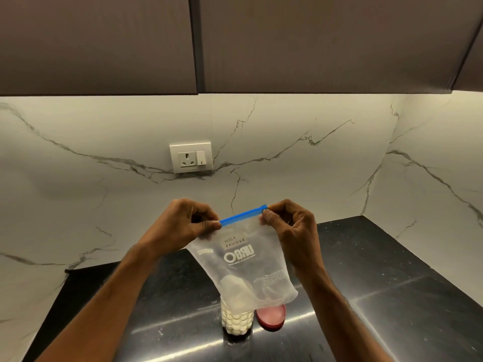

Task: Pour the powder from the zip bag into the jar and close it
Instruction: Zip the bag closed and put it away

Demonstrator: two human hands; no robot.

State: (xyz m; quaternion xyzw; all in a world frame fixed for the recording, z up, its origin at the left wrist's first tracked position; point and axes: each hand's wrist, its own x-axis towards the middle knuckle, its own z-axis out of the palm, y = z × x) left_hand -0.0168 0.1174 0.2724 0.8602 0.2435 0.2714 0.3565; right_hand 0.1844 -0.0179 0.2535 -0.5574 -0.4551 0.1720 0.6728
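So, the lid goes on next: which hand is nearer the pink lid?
Right. The right hand pinches the zip bag above and slightly right of the lid; the left hand is up at the left.

This is a home kitchen. Dark wood-grain wall cabinets [99,43] hang over a white marble-look backsplash [300,152] with a wall socket [190,158] and a switch. Below runs a polished black stone countertop [379,296], dusted with what may be powder.
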